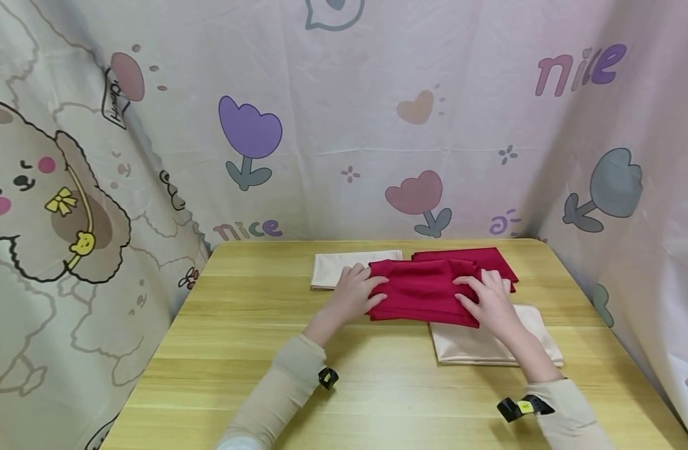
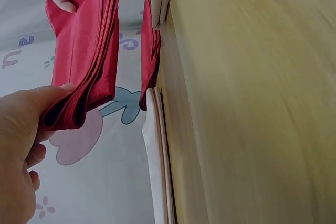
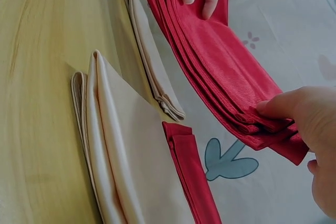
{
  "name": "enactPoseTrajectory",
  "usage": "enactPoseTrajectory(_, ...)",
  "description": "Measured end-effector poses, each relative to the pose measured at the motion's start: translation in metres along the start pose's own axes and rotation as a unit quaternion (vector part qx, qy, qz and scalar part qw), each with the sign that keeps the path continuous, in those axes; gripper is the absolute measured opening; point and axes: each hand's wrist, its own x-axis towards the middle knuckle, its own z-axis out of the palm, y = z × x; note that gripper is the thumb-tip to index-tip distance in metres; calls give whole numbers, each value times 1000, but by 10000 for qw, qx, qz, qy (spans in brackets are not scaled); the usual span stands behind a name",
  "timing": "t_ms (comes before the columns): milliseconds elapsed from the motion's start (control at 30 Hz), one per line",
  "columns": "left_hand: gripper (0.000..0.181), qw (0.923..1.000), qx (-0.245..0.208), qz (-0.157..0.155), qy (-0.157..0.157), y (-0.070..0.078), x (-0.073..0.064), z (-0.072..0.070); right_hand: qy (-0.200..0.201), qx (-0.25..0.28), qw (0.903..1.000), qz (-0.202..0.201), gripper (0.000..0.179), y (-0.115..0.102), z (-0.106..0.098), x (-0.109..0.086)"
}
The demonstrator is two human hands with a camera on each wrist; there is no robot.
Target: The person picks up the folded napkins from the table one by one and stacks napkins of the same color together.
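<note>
A folded red cloth (image 1: 414,290) with several layers is held above the table between both hands. My left hand (image 1: 354,292) pinches its left end; the left wrist view shows the thumb on top of the layered red cloth (image 2: 86,51) and the fingers beneath. At the other end my right hand (image 1: 490,303) grips it, thumb over the layers of the red cloth (image 3: 220,66) in the right wrist view. Below and behind it lies a second folded red cloth (image 1: 498,262), partly hidden. A folded cream cloth (image 1: 473,347) lies under the right forearm.
Another folded cream cloth (image 1: 335,265) lies at the back of the wooden table (image 1: 237,337), behind the left hand. A printed curtain (image 1: 333,125) hangs along the table's far edge and both sides. Each wrist carries a small black camera.
</note>
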Motion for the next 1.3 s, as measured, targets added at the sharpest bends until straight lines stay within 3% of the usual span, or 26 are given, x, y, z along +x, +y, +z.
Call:
enactPoseTrajectory(633,33,9996,254,133,45,9,22,8,76,-70,9999,18,30,18,-9,3)
enactPoseTrajectory(1300,34,9993,289,-247,42,27,46,17,58,-331,9993,181,28,37,-18,7)
